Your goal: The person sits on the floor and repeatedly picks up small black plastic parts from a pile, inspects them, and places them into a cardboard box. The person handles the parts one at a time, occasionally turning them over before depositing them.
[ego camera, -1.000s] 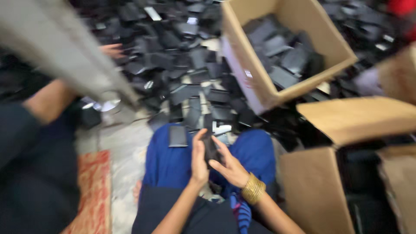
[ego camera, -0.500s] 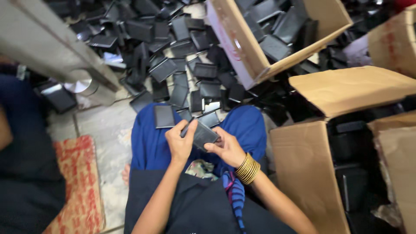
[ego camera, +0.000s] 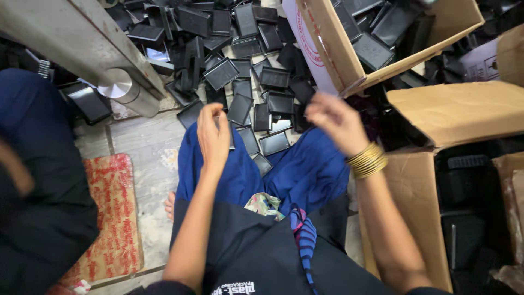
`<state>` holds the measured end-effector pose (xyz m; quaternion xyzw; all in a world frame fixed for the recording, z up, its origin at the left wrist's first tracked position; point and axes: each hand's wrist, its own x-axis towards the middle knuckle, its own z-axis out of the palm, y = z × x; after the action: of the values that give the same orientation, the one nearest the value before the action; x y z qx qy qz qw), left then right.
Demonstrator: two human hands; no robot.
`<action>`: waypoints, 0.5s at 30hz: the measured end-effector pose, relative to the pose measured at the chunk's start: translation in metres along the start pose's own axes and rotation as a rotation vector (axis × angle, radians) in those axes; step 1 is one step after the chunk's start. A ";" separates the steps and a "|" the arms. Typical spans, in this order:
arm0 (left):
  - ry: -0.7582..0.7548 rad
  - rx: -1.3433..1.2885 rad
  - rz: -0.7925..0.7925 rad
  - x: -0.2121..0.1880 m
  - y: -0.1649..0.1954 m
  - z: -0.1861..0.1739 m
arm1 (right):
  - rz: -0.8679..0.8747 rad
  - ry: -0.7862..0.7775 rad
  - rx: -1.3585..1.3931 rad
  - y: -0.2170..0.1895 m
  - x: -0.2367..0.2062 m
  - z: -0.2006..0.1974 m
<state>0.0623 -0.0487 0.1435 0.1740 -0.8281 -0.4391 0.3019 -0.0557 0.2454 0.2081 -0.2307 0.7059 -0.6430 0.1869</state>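
My left hand [ego camera: 213,136] hovers over my blue-clothed lap [ego camera: 305,172], fingers loosely curved, with nothing visible in it. My right hand [ego camera: 335,120], blurred by motion, is raised beside the corner of an open cardboard box [ego camera: 327,49]; gold bangles [ego camera: 368,160] circle its wrist. Its fingers are bunched and I cannot make out anything in them. Several flat black plastic trays [ego camera: 273,82] lie heaped on the floor just beyond both hands. More black trays [ego camera: 376,49] fill the box.
A slanted metal beam [ego camera: 82,38] with a round metal stub [ego camera: 123,90] crosses the upper left. Another person in dark blue [ego camera: 38,164] sits at left beside a red patterned mat [ego camera: 112,218]. More cardboard boxes [ego camera: 453,109] stand at right.
Both hands held a black piece together over my lap before. Now they have parted, the right hand has swung up toward the box, and the piece is gone from view.
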 end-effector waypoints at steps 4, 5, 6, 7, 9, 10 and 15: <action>-0.194 0.239 0.083 0.038 -0.006 0.057 | -0.174 0.131 -0.891 0.059 -0.028 0.019; -0.223 0.308 0.155 0.048 -0.009 0.077 | -0.203 0.144 -0.975 0.070 -0.035 0.023; -0.254 0.378 0.226 0.057 -0.012 0.098 | -0.231 0.155 -1.058 0.080 -0.041 0.031; -0.287 0.449 0.296 0.066 -0.018 0.119 | -0.256 0.166 -1.140 0.089 -0.043 0.034; -0.326 0.514 0.413 0.084 -0.032 0.157 | -0.229 0.230 -1.073 0.100 -0.041 0.033; -0.353 0.548 0.472 0.092 -0.041 0.173 | -0.210 0.263 -1.035 0.103 -0.041 0.033; -0.511 0.703 0.596 0.113 -0.064 0.206 | -0.134 0.233 -0.997 0.106 -0.029 0.022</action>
<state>-0.1562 -0.0182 0.0398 -0.0909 -0.9862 -0.0582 0.1257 -0.0286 0.2510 0.0993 -0.2635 0.9265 -0.2602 -0.0674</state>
